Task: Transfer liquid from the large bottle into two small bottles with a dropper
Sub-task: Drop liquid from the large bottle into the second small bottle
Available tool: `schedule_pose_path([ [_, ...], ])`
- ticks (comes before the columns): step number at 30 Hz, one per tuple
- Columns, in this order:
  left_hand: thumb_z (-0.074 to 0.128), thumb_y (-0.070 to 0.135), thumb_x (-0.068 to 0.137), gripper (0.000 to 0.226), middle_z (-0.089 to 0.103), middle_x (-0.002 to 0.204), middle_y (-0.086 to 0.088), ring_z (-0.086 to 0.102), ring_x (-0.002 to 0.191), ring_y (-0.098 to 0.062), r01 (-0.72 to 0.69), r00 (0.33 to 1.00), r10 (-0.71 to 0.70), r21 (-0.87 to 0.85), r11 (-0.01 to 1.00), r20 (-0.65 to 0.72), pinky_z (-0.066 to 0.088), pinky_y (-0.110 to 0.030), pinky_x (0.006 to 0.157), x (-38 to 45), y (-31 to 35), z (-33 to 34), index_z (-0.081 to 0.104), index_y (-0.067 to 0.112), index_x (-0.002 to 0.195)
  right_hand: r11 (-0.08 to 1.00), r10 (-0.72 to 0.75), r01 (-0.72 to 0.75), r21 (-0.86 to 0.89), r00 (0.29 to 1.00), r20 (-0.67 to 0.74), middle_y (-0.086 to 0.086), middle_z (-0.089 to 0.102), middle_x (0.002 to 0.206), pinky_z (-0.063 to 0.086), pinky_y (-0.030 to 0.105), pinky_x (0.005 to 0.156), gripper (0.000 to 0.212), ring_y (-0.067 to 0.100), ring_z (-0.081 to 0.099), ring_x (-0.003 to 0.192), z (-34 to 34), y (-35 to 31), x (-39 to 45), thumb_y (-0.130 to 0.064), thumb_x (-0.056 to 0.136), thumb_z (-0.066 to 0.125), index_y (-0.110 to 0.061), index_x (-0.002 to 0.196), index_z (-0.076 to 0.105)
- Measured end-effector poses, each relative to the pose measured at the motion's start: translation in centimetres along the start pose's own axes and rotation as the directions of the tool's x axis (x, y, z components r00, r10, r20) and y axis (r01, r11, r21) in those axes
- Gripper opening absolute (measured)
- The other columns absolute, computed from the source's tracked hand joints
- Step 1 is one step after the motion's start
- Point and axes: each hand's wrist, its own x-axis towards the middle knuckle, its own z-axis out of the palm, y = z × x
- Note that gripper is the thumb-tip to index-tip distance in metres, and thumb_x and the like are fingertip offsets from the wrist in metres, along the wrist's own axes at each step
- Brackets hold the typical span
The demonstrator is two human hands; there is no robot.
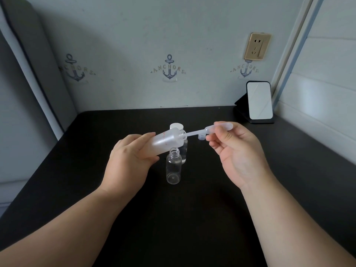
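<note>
A person's two bare forearms reach over a black tabletop (pixel 77 189) set against a pale wall printed with anchor motifs. The left hand (pixel 129 160) has its fingers wrapped around the lower body of a frosted large bottle (pixel 167 141), holding it tilted above the tabletop with its open neck pointing up and to the right. The right hand (pixel 237 151) pinches the bulb of a clear plastic dropper (pixel 204 130) between thumb and fingers, with the other fingers loosely curled. The dropper's thin stem runs leftward, and its tip sits in the large bottle's open mouth.

Just below the tilted bottle, a small clear bottle (pixel 173 166) stands upright on the tabletop with no cap, its threaded neck open. A second small bottle (pixel 184 151) stands right behind it, mostly hidden by the large bottle. A white cap (pixel 176 125) rests on the tabletop behind the large bottle, and a small clear cap (pixel 201 137) lies near the dropper's stem. At the far right corner, a small mirror (pixel 259 101) leans on a dark stand, and a gold wall socket (pixel 256 46) is fixed above it.
</note>
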Motion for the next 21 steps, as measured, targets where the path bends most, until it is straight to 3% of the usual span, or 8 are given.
schedule_pose_path([
  [9, 0.084, 0.017, 0.079, 0.063, 0.059, 0.118, 0.013, 0.054, 0.115, -0.018, 0.052, 0.999, -0.051, 0.035, 0.998, -0.013, 0.047, -0.045, 0.102, 0.2, -0.2, -0.3, 0.061, 0.030, 0.136, 0.987, -0.001, 0.016, 0.162, 0.996, -0.091, 0.006, 0.075, 0.086, 0.056, 0.026, 0.073, 0.010, 0.017, 0.071, 0.077, -1.4, -0.9, 0.6, -0.017, 0.081, 0.073, -0.016, 0.088, 0.080],
  [15, 0.082, 0.018, 0.081, 0.062, 0.057, 0.118, 0.015, 0.053, 0.115, -0.014, 0.101, 0.995, -0.101, -0.012, 0.995, -0.020, 0.041, -0.029, 0.098, 0.2, -0.5, -0.3, 0.060, 0.032, 0.137, 0.974, -0.005, 0.034, 0.226, 0.992, -0.128, 0.002, 0.074, 0.087, 0.056, 0.024, 0.072, 0.011, 0.013, 0.069, 0.077, -2.2, -1.2, 0.9, -0.018, 0.087, 0.070, -0.019, 0.084, 0.080],
  [18, 0.080, 0.021, 0.083, 0.060, 0.057, 0.117, 0.016, 0.052, 0.110, -0.007, 0.115, 0.993, -0.116, -0.017, 0.993, -0.029, 0.036, -0.018, 0.090, 0.3, -0.5, -0.4, 0.059, 0.034, 0.137, 0.963, 0.006, 0.042, 0.267, 0.985, -0.175, 0.002, 0.074, 0.087, 0.056, 0.024, 0.073, 0.009, 0.013, 0.070, 0.077, -2.5, -1.4, 1.0, -0.019, 0.085, 0.073, -0.018, 0.084, 0.081],
  [21, 0.078, 0.026, 0.084, 0.057, 0.057, 0.116, 0.017, 0.050, 0.103, -0.003, 0.137, 0.990, -0.138, -0.025, 0.990, -0.038, 0.035, -0.014, 0.082, 0.4, -0.5, -0.5, 0.058, 0.036, 0.137, 0.947, 0.019, 0.054, 0.317, 0.975, -0.223, 0.001, 0.074, 0.088, 0.056, 0.024, 0.072, 0.011, 0.012, 0.070, 0.078, -2.7, -1.4, 1.1, -0.019, 0.083, 0.073, -0.013, 0.092, 0.076],
])
